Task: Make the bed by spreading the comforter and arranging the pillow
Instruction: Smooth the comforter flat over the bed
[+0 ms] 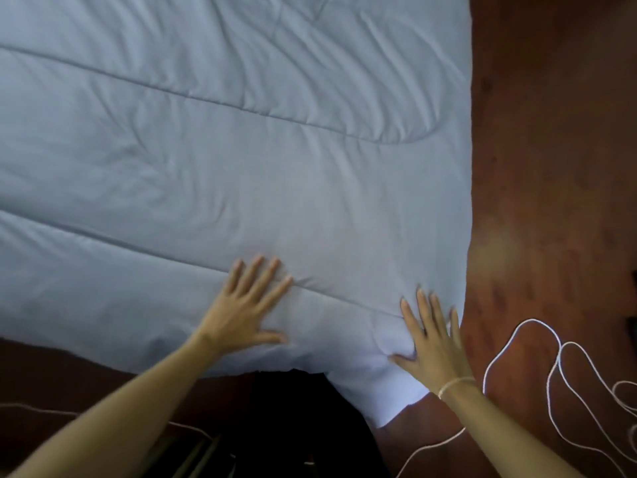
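While both hands press flat, fingers straight and gripping nothing, the comforter [224, 139] stretches up and away from them across the bed, its quilted seams running crosswise to the arms. Left hand [246, 310] sits further in on the near edge; right hand [432, 343] is at the near right corner, right by the side edge above the floor [551, 167]. That drooping corner looks like the right hand's job; no pillow in view.

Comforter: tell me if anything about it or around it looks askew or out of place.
The comforter is spread but wrinkled, most at the upper right. Its near corner hangs past the edge in a loose point beside the right hand. A white cord lies looped on the wooden floor to the right.
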### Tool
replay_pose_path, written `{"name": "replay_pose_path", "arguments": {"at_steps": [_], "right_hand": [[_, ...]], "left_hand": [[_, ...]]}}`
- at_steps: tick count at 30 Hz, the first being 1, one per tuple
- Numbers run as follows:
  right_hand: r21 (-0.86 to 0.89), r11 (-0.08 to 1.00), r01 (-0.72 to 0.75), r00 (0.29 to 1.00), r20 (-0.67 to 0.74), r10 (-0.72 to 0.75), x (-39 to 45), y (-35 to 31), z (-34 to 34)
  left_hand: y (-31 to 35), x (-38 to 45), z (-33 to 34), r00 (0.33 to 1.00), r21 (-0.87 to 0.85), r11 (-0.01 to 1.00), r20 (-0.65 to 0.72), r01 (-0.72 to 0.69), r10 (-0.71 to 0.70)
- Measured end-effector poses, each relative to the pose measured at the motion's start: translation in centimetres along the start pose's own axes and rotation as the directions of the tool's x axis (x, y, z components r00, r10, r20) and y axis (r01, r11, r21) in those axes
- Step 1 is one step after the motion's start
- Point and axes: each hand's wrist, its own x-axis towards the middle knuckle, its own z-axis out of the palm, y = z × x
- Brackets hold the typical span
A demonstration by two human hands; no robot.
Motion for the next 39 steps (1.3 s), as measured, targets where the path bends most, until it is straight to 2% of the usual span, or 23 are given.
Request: {"name": "replay_pose_path", "arguments": {"at_steps": [2, 6, 8, 11, 13, 16, 18, 19, 23, 28, 33, 39], "right_hand": [[0.008, 1.0, 0.003, 0.998, 0.055, -0.004, -1.7, 0.9, 0.1], [0.053, 0.998, 0.013, 0.997, -0.078, -0.009, -1.6, -0.5, -2.4], [0.116, 0.993, 0.021, 0.995, -0.099, -0.01, -0.3, -2.0, -3.7], [0.187, 0.982, 0.041, 0.999, 0.006, -0.043, 0.2, -3.5, -4.0], [0.228, 0.972, -0.056, 0.992, 0.122, 0.029, -0.3, -3.4, -4.3], [0.172, 0.981, -0.084, 0.994, 0.085, 0.07, -0.5, -2.5, -7.7], [0.202, 0.976, -0.082, 0.995, 0.072, 0.069, -0.8, -1.6, -10.8], [0.215, 0.972, -0.098, 0.995, 0.017, 0.097, -0.7, -1.0, -12.2], [0.231, 0.959, -0.164, 0.977, -0.097, 0.19, 0.2, 2.2, -17.8], [0.312, 0.929, -0.197, 0.962, -0.119, 0.244, 2.4, 6.9, -21.3], [0.37, 0.92, -0.127, 0.968, -0.157, 0.196, 5.7, 14.3, -23.8], [0.317, 0.948, -0.003, 0.98, -0.189, 0.067, 8.4, 26.1, -26.0]], "left_hand": [[2.0, -0.9, 0.2, 0.996, 0.02, 0.998, 0.066, -0.056, 0.054], [4.8, -1.5, 0.1, 0.963, 0.078, 0.976, 0.199, -0.202, 0.183], [5.6, -1.4, 0.3, 0.949, 0.081, 0.958, 0.182, -0.275, 0.257], [6.1, -1.5, -0.2, 0.951, 0.033, 0.955, 0.105, -0.295, 0.29], [6.1, -1.6, -1.3, 0.964, -0.028, 0.97, 0.113, -0.24, 0.242], [5.6, 0.7, -5.1, 0.985, -0.12, 0.987, 0.121, -0.105, 0.12], [5.2, 2.7, -8.2, 0.993, -0.163, 0.986, 0.115, 0.02, -0.001], [5.2, 4.1, -10.1, 0.99, -0.183, 0.981, 0.13, 0.07, -0.046], [6.8, 9.4, -17.1, 0.992, -0.168, 0.983, 0.108, 0.079, -0.062], [9.7, 16.0, -21.5, 0.992, -0.171, 0.979, 0.076, 0.115, -0.103], [13.9, 22.4, -22.4, 0.968, -0.203, 0.95, 0.135, 0.237, -0.213], [20.2, 30.2, -24.2, 0.916, -0.28, 0.873, 0.136, 0.4, -0.376]]}}
